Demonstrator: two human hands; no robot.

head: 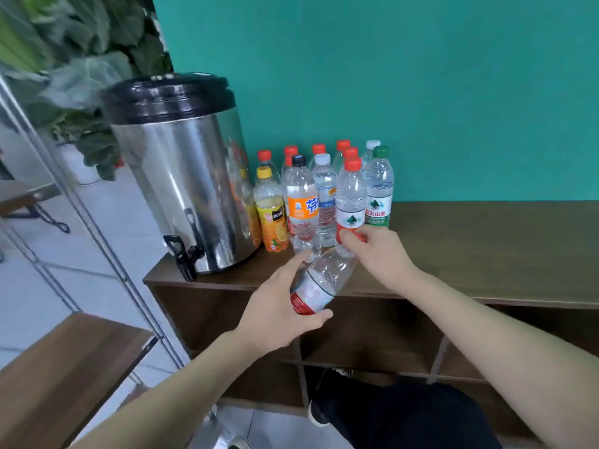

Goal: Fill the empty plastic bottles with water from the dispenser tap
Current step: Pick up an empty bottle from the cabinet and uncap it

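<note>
So the clear bottle with the red label (319,283) is held just below the middle of the frame, tilted: its long axis runs from lower left (the base) up to the upper right (the neck). It's off the shelf top, in the air in front of the cabinet edge.

The base end is wrapped by the left hand (275,314), thumb under the label and fingers curled over the top side, so that grip is clamped on the body. The neck end is covered by the right hand (377,251), fingers bunched around where the cap should be. The cap itself is hidden, so whether it's on or already loose can't be told. Best guess is that it's being unscrewed.

What matters for the coming move: the dispenser tap (183,254) sits to the left of the bottle, at the lower front of the steel dispenser (181,176), and the bottle's mouth is pointed away from it, toward the right. The left hand is the nearer one to the tap, so the bottle would probably need to be swung upright and carried left under the spout.

Behind the right hand, a cluster of other bottles (324,192) is stood against the teal wall (421,76) on the wooden cabinet (486,254)
</note>
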